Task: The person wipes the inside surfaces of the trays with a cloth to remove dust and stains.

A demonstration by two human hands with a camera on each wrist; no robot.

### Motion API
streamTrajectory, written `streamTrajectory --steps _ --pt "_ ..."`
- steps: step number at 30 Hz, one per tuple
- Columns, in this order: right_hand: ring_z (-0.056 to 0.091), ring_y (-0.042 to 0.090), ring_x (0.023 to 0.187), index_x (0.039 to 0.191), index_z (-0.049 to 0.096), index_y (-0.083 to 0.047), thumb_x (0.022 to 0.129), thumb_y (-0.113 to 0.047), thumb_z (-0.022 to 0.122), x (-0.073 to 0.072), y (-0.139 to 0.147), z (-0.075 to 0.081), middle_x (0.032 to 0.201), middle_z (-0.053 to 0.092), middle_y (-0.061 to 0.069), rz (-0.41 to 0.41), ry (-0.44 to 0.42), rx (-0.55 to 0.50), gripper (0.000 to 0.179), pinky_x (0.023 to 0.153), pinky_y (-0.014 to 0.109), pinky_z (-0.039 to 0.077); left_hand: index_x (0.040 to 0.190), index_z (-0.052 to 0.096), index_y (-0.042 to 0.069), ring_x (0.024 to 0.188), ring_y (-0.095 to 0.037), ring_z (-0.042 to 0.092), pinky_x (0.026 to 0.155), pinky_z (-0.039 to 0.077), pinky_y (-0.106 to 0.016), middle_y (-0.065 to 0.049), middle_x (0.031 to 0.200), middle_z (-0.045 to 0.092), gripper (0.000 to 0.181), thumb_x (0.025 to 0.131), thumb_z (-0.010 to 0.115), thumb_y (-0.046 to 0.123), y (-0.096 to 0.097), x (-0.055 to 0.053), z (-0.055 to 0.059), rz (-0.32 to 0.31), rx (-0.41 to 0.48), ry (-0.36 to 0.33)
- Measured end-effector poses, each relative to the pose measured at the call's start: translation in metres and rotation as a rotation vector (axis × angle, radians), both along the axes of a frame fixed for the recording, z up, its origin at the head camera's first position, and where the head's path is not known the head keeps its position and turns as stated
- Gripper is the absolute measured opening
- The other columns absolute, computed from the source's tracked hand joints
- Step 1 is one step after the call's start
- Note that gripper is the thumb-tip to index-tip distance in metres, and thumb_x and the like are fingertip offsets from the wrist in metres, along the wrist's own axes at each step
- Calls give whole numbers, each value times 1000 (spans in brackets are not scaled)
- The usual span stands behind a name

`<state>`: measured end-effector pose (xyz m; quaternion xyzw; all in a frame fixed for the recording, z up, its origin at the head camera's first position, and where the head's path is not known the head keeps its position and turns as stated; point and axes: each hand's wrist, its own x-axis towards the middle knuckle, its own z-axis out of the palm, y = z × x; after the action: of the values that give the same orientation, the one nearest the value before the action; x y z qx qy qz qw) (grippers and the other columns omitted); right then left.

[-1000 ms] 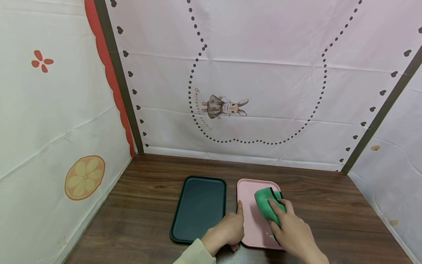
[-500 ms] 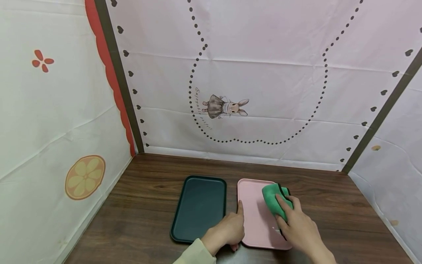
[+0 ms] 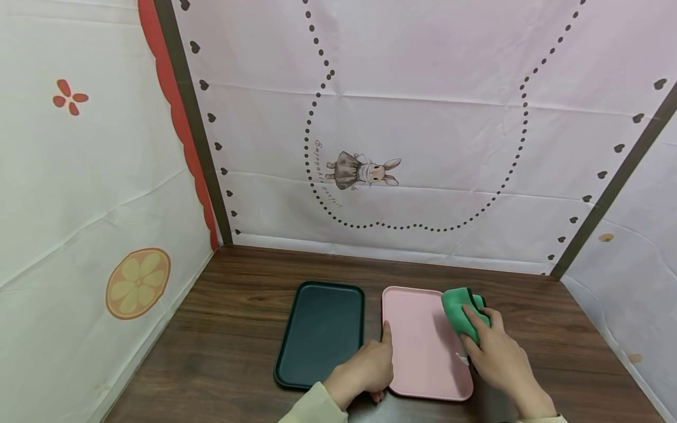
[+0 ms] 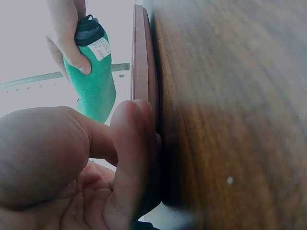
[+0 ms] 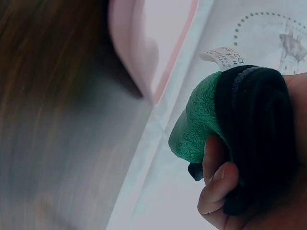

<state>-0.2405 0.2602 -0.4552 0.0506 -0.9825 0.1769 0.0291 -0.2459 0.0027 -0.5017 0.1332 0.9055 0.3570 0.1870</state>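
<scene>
My right hand (image 3: 499, 355) grips a folded green cloth (image 3: 461, 311) with black edging, its fingers curled round the bundle. A white label (image 5: 225, 56) sticks out from the cloth in the right wrist view. In the head view the cloth overlaps the right side of a pink tray (image 3: 418, 346); the left wrist view shows the cloth (image 4: 96, 91) held up above the tray's surface. My left hand (image 3: 366, 367) holds the tray's left edge, index finger stretched along the rim and the other fingers bent at its side. The fingers' undersides are partly hidden.
A dark green tray (image 3: 321, 335) lies left of the pink one, with a narrow gap between them. Both trays rest on a dark wooden table (image 3: 238, 329). Printed fabric walls (image 3: 423, 129) enclose the table at the back and both sides.
My right hand has carried the green cloth to the right, from over the middle of the pink tray to its right edge. My left hand keeps its place on the rim.
</scene>
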Motion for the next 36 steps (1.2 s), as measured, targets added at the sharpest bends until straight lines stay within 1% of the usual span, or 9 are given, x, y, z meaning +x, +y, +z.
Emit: streamTrajectory --steps 6,13,16,21,27,32,36 --pt "70 39 84 161 37 -11 103 -29 58 -7 11 -3 154 29 32 -28 -44 8 64 62 56 52 166 9 2 30 -10 50 35 45 -28 -9 56 60 81 99 55 1 0 0 0 1 -6 -7" --pt "70 40 83 162 35 -9 104 -30 55 -17 22 -7 154 27 35 -53 -84 19 65 65 60 52 166 9 2 30 -10 49 33 44 -27 -10 55 61 80 100 54 1 0 0 0 -3 3 -17" --pt "70 41 83 161 35 -8 104 -29 54 -22 27 -10 153 27 36 -56 -87 21 65 65 60 53 166 9 2 30 -10 49 33 44 -28 -10 54 61 80 100 54 1 -1 -1 0 -6 4 -17" --pt "70 46 86 160 35 -5 104 -28 54 -30 34 -13 151 27 38 -55 -76 33 64 66 61 53 166 9 2 30 -11 50 33 44 -28 -10 54 61 80 100 53 1 0 -1 -1 -10 6 -20" --pt "69 45 87 160 34 -3 105 -27 52 -38 40 -15 150 25 39 -51 -88 50 63 67 62 53 166 10 2 30 -11 50 33 44 -28 -11 56 62 80 99 54 0 1 -2 -1 -7 7 -32" --pt "69 48 91 160 33 -4 105 -28 51 -43 42 -17 150 25 39 -50 -99 57 63 68 63 53 167 8 3 31 -11 51 34 46 -29 -10 57 62 81 100 55 1 0 -1 -1 -7 7 -39" --pt "69 49 91 160 32 -3 105 -29 50 -47 43 -21 150 24 39 -45 -108 60 64 68 62 53 167 8 3 31 -11 51 34 46 -28 -9 57 62 81 100 55 1 0 0 0 -7 8 -34"
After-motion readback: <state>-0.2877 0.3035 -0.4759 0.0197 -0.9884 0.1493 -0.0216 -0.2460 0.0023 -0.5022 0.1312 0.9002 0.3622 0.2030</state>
